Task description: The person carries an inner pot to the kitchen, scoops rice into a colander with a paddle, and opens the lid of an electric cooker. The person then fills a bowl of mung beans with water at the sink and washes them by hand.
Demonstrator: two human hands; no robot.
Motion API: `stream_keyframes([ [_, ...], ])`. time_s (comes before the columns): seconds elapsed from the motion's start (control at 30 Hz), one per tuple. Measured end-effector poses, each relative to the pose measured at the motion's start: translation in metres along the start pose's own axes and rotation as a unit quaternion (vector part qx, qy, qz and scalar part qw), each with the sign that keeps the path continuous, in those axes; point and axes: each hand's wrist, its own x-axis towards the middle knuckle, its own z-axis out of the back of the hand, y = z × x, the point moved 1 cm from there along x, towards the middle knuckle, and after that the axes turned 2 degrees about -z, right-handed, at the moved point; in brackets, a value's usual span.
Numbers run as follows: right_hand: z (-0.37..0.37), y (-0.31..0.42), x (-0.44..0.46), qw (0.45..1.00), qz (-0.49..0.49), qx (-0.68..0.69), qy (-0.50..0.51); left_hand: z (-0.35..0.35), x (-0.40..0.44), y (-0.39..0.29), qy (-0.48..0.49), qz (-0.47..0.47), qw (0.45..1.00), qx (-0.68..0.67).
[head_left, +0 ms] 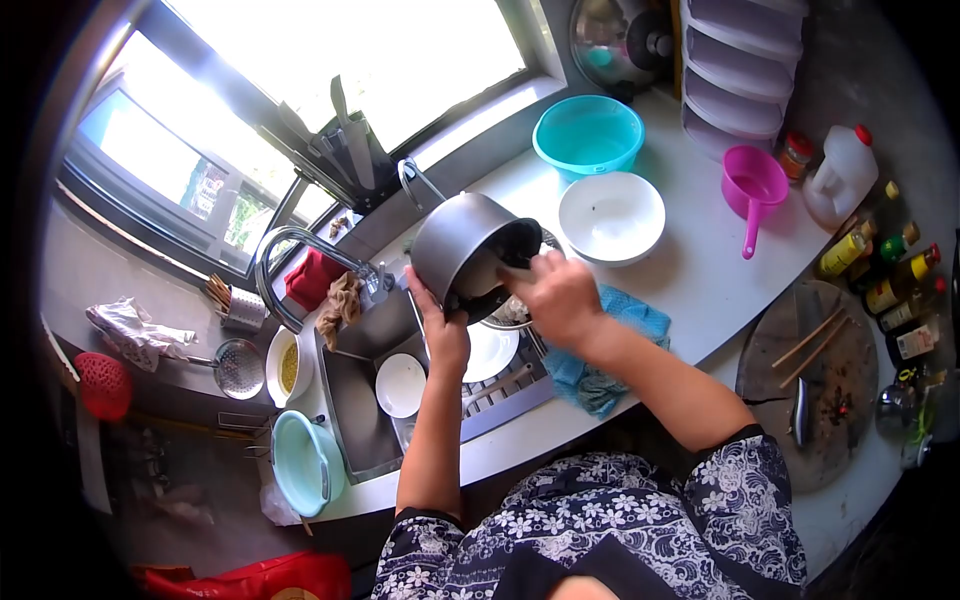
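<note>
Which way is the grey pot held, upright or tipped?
Tipped: left hand supports the grey pot, its mouth slanting toward the right hand.

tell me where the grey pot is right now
In the head view, the grey pot is tilted near the centre, left of the large white bowl, with the left hand on its side and the right hand at its mouth.

Grey pot (452, 240), blue cloth (640, 322), white bowl (612, 220), white-flowered dark top (590, 505).
</note>
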Motion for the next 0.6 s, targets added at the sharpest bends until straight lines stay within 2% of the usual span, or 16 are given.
stream_keyframes([
  [0.07, -0.005, 0.013, -0.003, 0.999, 0.039, 0.021, -0.02, -0.002, -0.001, 0.007, 0.036, -0.058, 0.995, 0.074],
  [0.17, -0.037, 0.002, -0.019, 0.997, 0.069, -0.032, -0.007, -0.006, -0.002, 0.007, 0.025, -0.108, 0.991, 0.069],
  [0.2, -0.033, -0.002, -0.022, 0.988, 0.034, -0.068, 0.132, -0.003, 0.0, 0.002, 0.012, -0.108, 0.986, 0.123],
  [0.23, -0.025, -0.007, -0.022, 0.988, 0.035, -0.069, 0.132, -0.002, 0.002, 0.0, 0.011, -0.108, 0.986, 0.122],
  [0.3, -0.013, -0.016, -0.017, 0.987, -0.043, 0.052, 0.149, 0.0, 0.005, -0.004, -0.013, -0.128, 0.976, 0.178],
  [0.33, -0.01, -0.018, -0.013, 0.984, -0.062, 0.139, 0.098, -0.001, 0.006, -0.006, -0.017, -0.126, 0.977, 0.173],
  [0.37, -0.007, -0.016, -0.009, 0.983, -0.062, 0.14, 0.098, -0.001, 0.004, -0.005, -0.018, -0.126, 0.976, 0.174],
  [0.43, -0.007, -0.01, -0.001, 0.953, -0.149, 0.201, 0.169, -0.002, 0.001, -0.001, -0.021, -0.095, 0.976, 0.193],
  [0.47, -0.021, -0.007, 0.002, 0.942, -0.191, 0.221, 0.167, -0.006, -0.001, 0.0, -0.02, -0.096, 0.977, 0.192],
  [0.53, -0.041, -0.008, 0.0, 0.935, -0.187, 0.233, 0.19, -0.013, -0.005, -0.003, -0.02, -0.158, 0.959, 0.235],
  [0.57, -0.051, -0.008, -0.001, 0.928, -0.18, 0.247, 0.215, -0.014, -0.006, -0.005, -0.021, -0.158, 0.959, 0.234],
  [0.6, -0.054, -0.008, -0.008, 0.936, -0.188, 0.275, 0.113, -0.014, -0.006, -0.009, -0.001, -0.183, 0.944, 0.276],
])
